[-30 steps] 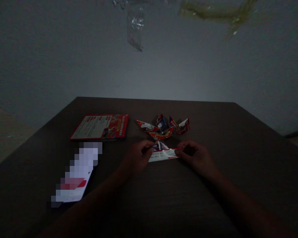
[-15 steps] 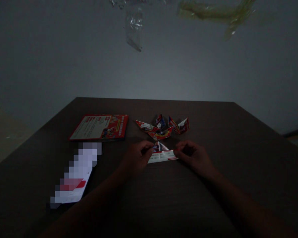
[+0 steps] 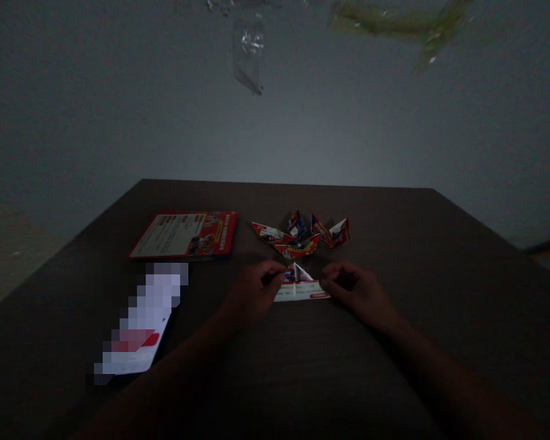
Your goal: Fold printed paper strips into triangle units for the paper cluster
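Observation:
Between my two hands lies a partly folded sheet of printed paper [image 3: 302,291], with a pale strip along its front and a small peaked fold standing behind it. My left hand [image 3: 259,290] pinches the paper's left end between thumb and fingers. At the other end, my right hand [image 3: 355,286] grips the right side the same way, thumb toward the strip. Just beyond the hands sit several folded paper boats [image 3: 297,246], red, white and blue, close together. Parts of the paper are covered by my fingers.
A stack of red-edged printed leaflets [image 3: 178,235] rests at the table's back left. Nearer me, a phone [image 3: 140,360] with a lit, partly blurred screen lies left of my forearm. The dark table [image 3: 371,391] meets a grey wall with tape [image 3: 394,24] on it.
My hands have barely moved. The paper's front strip has shifted slightly, and more of the red print at its right end shows by my right thumb.

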`<act>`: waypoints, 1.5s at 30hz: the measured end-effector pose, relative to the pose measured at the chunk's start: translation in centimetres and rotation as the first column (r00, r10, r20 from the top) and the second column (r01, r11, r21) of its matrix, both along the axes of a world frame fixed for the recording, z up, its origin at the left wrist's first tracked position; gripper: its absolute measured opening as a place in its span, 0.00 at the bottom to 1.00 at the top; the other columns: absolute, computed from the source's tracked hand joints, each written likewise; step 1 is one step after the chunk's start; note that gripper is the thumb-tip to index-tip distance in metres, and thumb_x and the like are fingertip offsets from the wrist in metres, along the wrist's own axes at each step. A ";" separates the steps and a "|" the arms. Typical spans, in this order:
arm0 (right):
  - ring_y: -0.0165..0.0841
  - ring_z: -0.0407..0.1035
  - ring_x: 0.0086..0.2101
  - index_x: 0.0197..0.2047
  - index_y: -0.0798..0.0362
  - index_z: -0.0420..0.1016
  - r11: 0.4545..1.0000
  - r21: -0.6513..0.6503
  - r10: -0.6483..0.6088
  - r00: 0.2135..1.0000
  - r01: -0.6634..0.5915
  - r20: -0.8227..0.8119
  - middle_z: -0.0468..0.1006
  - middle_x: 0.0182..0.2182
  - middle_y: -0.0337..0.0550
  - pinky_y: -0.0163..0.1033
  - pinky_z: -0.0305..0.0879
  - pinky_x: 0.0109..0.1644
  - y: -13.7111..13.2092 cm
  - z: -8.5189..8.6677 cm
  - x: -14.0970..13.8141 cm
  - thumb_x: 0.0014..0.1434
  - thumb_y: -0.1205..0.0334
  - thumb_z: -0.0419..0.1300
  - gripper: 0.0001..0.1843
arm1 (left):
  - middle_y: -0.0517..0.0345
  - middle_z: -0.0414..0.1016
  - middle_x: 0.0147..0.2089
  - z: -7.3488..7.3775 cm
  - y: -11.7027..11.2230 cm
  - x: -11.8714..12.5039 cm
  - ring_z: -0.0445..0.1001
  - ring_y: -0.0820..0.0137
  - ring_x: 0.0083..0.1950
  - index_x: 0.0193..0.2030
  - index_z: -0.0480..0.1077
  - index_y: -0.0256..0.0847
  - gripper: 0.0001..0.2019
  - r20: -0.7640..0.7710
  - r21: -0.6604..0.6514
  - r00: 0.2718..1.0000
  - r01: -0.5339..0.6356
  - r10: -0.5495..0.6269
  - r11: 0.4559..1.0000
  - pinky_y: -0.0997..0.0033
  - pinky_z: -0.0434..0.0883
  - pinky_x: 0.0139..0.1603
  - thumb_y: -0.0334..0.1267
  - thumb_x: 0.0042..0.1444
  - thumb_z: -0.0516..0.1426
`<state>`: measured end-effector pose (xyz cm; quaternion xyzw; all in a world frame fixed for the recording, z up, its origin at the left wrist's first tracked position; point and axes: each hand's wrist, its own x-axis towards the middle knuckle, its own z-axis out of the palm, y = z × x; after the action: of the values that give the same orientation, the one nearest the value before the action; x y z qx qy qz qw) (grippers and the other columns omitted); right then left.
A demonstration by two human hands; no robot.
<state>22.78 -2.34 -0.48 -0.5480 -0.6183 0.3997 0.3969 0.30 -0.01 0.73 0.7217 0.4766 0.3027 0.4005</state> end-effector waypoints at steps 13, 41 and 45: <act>0.32 0.70 0.29 0.37 0.53 0.71 1.000 0.014 0.006 0.999 -0.007 0.034 0.73 0.27 0.39 0.37 0.66 0.33 0.1 0.0 0.1 0.51 0.59 0.62 0.10 | 0.55 0.77 0.40 0.4 -0.2 0.1 0.74 0.67 0.41 0.41 0.72 0.39 0.11 -0.036 0.001 0.999 0.025 -0.025 1.000 0.70 0.68 0.40 0.38 0.55 0.52; 0.29 0.66 0.23 0.27 0.55 0.75 0.991 -0.131 -0.063 0.965 0.030 -0.255 0.72 0.20 0.39 0.34 0.62 0.27 0.1 0.5 -0.4 0.53 0.48 0.60 0.17 | 0.61 0.72 0.23 0.0 0.2 0.4 0.67 0.76 0.21 0.38 0.68 0.35 0.10 0.253 -0.352 0.967 0.081 0.011 0.933 0.77 0.63 0.23 0.38 0.49 0.58; 0.29 0.66 0.22 0.23 0.55 0.73 0.988 -0.137 -0.103 0.954 0.066 -0.280 0.71 0.18 0.38 0.34 0.61 0.28 0.1 0.5 -0.6 0.50 0.50 0.63 0.17 | 0.61 0.71 0.23 0.1 0.0 0.6 0.67 0.76 0.22 0.35 0.69 0.35 0.09 0.243 -0.330 0.969 0.116 -0.034 0.937 0.77 0.63 0.24 0.39 0.51 0.57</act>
<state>22.14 -2.20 0.03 -0.5342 -0.5038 0.4957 0.4637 0.86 0.04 0.86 0.6182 0.4436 0.2824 0.5843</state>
